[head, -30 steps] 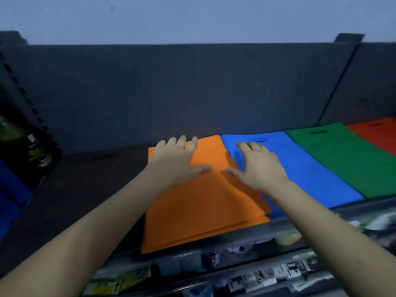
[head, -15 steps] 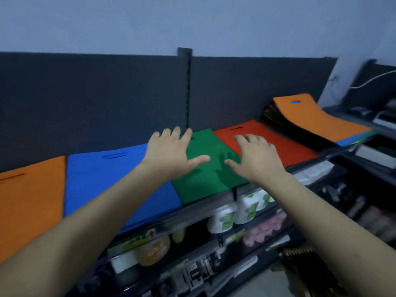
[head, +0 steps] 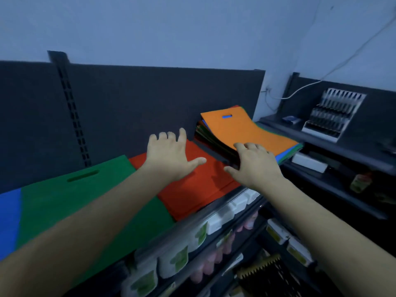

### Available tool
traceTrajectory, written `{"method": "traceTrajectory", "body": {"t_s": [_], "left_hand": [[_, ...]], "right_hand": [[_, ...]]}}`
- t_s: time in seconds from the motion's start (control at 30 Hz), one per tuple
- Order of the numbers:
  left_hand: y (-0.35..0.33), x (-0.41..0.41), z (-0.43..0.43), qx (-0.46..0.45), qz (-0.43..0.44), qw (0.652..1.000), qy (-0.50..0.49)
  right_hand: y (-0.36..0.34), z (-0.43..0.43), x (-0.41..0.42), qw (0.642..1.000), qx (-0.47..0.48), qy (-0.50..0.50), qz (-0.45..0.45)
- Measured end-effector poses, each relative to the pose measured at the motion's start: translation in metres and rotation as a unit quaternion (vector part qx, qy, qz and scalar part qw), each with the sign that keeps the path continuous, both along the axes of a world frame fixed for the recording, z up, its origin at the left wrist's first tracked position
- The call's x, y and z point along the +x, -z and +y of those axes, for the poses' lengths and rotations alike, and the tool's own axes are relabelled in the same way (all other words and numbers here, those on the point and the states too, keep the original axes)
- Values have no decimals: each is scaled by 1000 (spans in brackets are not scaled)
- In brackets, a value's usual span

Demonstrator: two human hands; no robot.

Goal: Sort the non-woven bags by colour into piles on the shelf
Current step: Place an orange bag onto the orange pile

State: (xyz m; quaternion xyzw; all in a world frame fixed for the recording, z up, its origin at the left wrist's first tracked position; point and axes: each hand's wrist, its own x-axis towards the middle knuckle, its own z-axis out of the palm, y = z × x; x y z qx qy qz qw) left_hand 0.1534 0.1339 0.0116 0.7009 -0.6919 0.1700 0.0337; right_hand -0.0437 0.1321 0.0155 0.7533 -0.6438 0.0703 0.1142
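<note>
A mixed stack of non-woven bags [head: 216, 142] lies at the right end of the shelf, with an orange bag [head: 246, 129] on top. Left of it lie a red pile [head: 192, 189], a green pile [head: 70, 200] and the edge of a blue pile [head: 8, 219]. My left hand [head: 171, 155] hovers over the red pile, fingers spread, holding nothing. My right hand [head: 255, 163] reaches the near corner of the mixed stack, fingers apart and over the orange bag's lower edge; whether it touches is unclear.
The shelf's front rail [head: 214, 213] runs diagonally below the piles. Packaged goods [head: 177, 258] fill the lower shelves. To the right stands another dark shelf [head: 321, 138] with a metal rack [head: 334, 114]. A white cable [head: 300, 91] hangs on the wall.
My view has swung right, away from the orange and blue piles. Both hands have moved right, from over the green and red piles to the red pile and the mixed stack.
</note>
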Motion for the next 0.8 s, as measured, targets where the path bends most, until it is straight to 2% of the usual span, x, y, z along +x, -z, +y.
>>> {"method": "traceTrajectory", "body": {"t_s": [0.3, 0.43, 0.5, 0.67, 0.8], "left_hand": [[-20, -110, -168, 20, -10, 999, 39], [4, -145, -215, 85, 24, 996, 25], [10, -153, -233, 75, 39, 996, 8], [33, -169, -251, 40, 34, 997, -60], [54, -174, -251, 24, 60, 993, -97]], "right_hand": [[-29, -131, -93, 999, 34, 31, 11], [-27, -181, -123, 992, 123, 4, 15], [-26, -209, -134, 988, 154, -15, 23], [-8, -288, -149, 988, 131, -83, 7], [30, -336, -162, 973, 198, -118, -18]]}}
